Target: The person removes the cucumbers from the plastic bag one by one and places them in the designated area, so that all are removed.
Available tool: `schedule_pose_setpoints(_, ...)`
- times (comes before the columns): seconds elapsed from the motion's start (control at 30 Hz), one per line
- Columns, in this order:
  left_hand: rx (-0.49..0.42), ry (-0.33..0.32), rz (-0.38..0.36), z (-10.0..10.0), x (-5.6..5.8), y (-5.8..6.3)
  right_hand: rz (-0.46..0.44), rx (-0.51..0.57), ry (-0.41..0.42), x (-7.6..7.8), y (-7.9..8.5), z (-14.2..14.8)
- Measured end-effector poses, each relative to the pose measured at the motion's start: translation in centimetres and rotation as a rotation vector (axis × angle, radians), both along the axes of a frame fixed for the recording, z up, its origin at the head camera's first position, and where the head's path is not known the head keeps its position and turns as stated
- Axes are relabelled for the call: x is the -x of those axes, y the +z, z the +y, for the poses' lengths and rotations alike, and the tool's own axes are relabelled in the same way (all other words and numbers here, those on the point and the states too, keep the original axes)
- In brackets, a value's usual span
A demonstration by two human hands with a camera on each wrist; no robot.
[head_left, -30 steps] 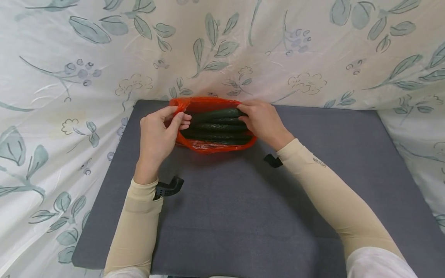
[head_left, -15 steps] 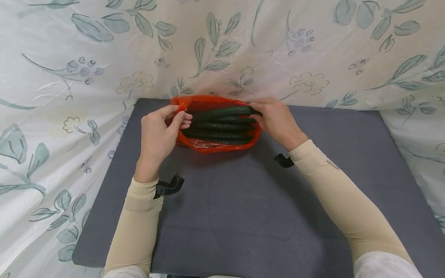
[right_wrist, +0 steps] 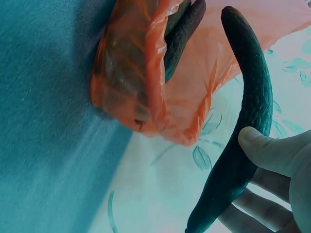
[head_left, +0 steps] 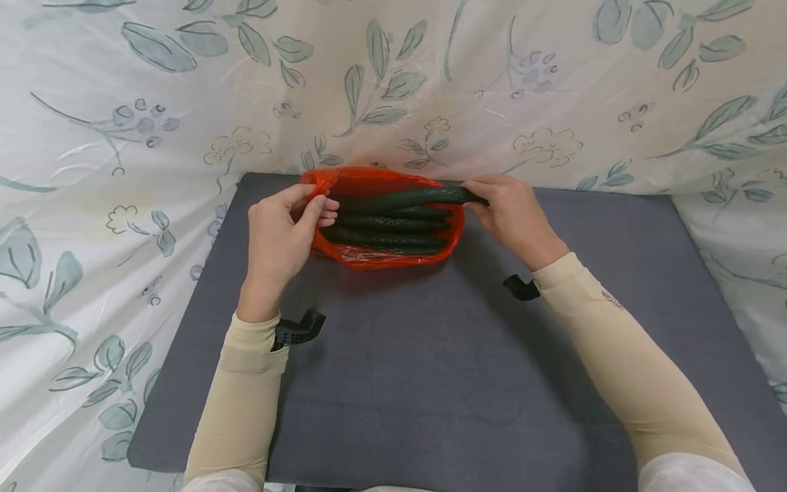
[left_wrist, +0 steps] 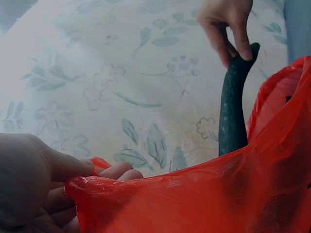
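My left hand point(head_left: 279, 239) pinches the left rim of a red plastic bag point(head_left: 393, 263) between thumb and fingers; the left wrist view shows the bag's edge point(left_wrist: 170, 174) at those fingertips. Long dark green cucumbers point(head_left: 387, 240) lie side by side inside the bag. One cucumber point(head_left: 424, 196) is gripped near its right end by my right hand point(head_left: 516, 219), and it sticks out past the bag's right rim. In the right wrist view this cucumber point(right_wrist: 255, 92) is slightly curved, with the thumb on one side and fingers on the other. Its left part overlaps the bag mouth in the head view.
A dark grey tabletop point(head_left: 393, 362) lies under the bag and both forearms. Right behind the bag hangs a pale curtain point(head_left: 393, 89) printed with leaves and flowers. A black wrist mount point(head_left: 299, 329) is on the left wrist, another black mount point(head_left: 521, 287) by the right.
My right hand has moved to the right, drawing the top cucumber partly out over the bag's right rim. The left hand has stayed in place on the bag.
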State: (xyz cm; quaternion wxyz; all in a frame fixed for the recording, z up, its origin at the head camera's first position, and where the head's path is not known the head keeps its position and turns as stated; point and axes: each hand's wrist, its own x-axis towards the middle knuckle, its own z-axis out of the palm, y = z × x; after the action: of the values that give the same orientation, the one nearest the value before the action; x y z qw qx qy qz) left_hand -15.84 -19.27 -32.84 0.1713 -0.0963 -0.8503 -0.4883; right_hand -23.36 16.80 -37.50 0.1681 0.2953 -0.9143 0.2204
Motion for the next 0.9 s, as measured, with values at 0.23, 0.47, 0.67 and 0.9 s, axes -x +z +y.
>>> schedule_pose_setpoints(0.23, 0.006, -0.002, -0.002, -0.1, 0.1, 0.0, -0.015, 0.016, -0.041, -0.4, -0.1, 1.4)
schedule_pose_setpoints(0.47, 0.007, -0.002, -0.009, -0.1, 0.2, -0.1, -0.005, 0.020, -0.070, -0.6, 0.0, 2.8)
schedule_pose_setpoints(0.67, 0.000, 0.000, -0.011, -0.1, 0.1, -0.2, 0.001, 0.018, -0.091, -1.0, 0.5, 3.7)
schedule_pose_setpoints(0.9, -0.010, -0.006, -0.016, 0.0, 0.2, -0.1, 0.019, 0.017, -0.123, -1.5, 0.8, 5.2)
